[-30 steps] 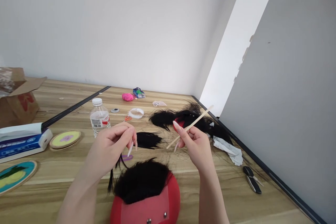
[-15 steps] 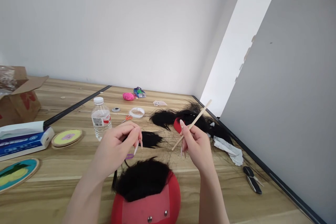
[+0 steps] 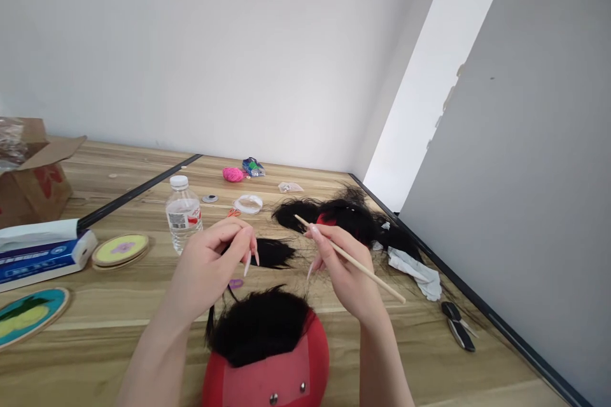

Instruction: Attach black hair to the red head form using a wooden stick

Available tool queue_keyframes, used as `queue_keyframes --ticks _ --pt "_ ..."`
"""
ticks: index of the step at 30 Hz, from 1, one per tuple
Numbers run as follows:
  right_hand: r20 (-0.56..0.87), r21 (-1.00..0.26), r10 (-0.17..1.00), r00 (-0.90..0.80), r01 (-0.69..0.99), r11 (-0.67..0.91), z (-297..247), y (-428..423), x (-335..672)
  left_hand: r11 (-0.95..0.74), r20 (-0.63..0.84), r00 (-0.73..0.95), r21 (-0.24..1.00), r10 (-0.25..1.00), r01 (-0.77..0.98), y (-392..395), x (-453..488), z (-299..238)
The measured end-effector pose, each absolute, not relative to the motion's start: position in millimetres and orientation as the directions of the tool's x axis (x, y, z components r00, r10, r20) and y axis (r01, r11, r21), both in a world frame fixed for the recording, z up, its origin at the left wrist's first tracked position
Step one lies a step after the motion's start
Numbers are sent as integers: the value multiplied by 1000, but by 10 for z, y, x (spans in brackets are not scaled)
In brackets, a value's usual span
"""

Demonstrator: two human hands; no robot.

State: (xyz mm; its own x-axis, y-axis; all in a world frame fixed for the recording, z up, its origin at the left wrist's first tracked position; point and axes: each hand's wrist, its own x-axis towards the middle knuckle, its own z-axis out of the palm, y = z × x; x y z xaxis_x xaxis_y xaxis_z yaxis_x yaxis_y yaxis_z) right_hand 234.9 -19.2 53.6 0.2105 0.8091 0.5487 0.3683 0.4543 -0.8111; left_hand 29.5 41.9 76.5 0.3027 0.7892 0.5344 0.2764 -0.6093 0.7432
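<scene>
Held in my right hand is a thin wooden stick, slanting from upper left to lower right. The thumb and fingers are closed round it. My left hand hovers at the left with thumb and fingertips pinched together; what they hold, if anything, is too small to make out. Below and between the hands is a red rounded form. Short black hair covers its far side, and a translucent strip with two metal pins lies across its front. A black hair bundle lies just behind my left hand.
A water bottle stands left of centre. A tissue pack, round embroidered pieces and a cardboard box are at left. More black hair, white cloth and a black-handled tool lie at right.
The wooden stick has turned in my right hand: its upper end now points left and its lower end rests toward the right wrist. My left hand has barely moved.
</scene>
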Motion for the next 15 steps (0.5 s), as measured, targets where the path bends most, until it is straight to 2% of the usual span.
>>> queue_keyframes --ticks 3,8,11,15 --pt "627 -771 717 303 369 518 538 -184 2361 -614 542 301 746 785 259 423 303 753" --pt "785 -619 519 337 446 646 588 -224 2337 -619 555 288 751 780 228 417 316 745" --pt "736 -672 491 467 408 618 604 -238 2312 -615 551 290 758 782 218 419 315 740" --pt "573 -780 505 645 240 578 612 -208 2325 -605 540 309 776 783 175 422 293 731"
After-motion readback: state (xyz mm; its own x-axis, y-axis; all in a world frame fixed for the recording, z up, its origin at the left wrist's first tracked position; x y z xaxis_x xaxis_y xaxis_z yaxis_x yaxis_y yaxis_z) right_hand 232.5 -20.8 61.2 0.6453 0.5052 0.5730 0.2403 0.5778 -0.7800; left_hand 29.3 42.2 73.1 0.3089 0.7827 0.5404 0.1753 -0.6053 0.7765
